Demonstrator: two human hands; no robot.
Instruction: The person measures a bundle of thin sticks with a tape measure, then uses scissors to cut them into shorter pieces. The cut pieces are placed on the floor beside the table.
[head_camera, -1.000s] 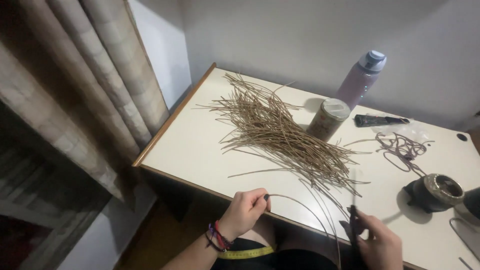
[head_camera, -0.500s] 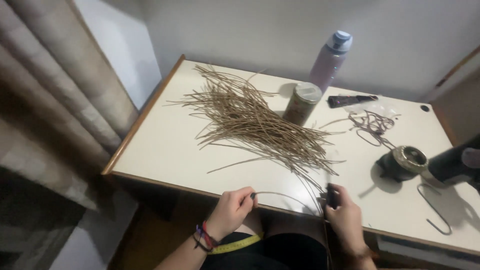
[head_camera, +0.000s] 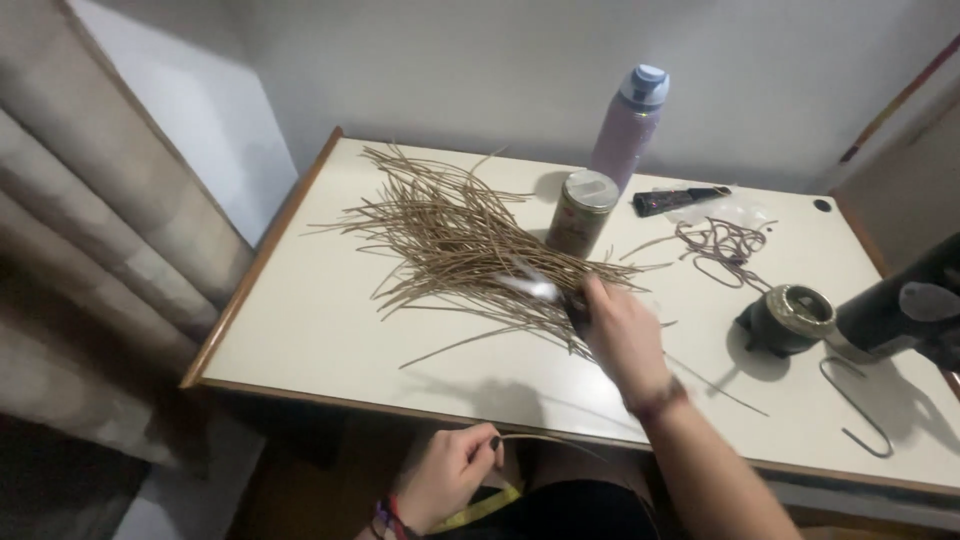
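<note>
A loose pile of thin brown reed strands (head_camera: 455, 240) lies spread over the left half of a cream table (head_camera: 320, 330). My right hand (head_camera: 615, 330) reaches over the table and its fingers close on strands at the pile's right end. Below the table's front edge, my left hand (head_camera: 445, 475) pinches one thin strand (head_camera: 545, 440) that curves off to the right. Bracelets show on the left wrist.
A lilac bottle (head_camera: 628, 120), a lidded tin (head_camera: 582, 212), a black tool (head_camera: 680, 200), a tangle of dark cord (head_camera: 722, 245), a round black holder (head_camera: 790, 318), a black device (head_camera: 905, 305) and a metal hook (head_camera: 860, 405) sit right. Curtain hangs left.
My right hand rose from the table's front edge and reached forward onto the strand pile. The left hand stayed low with its strand. The view shifted.
</note>
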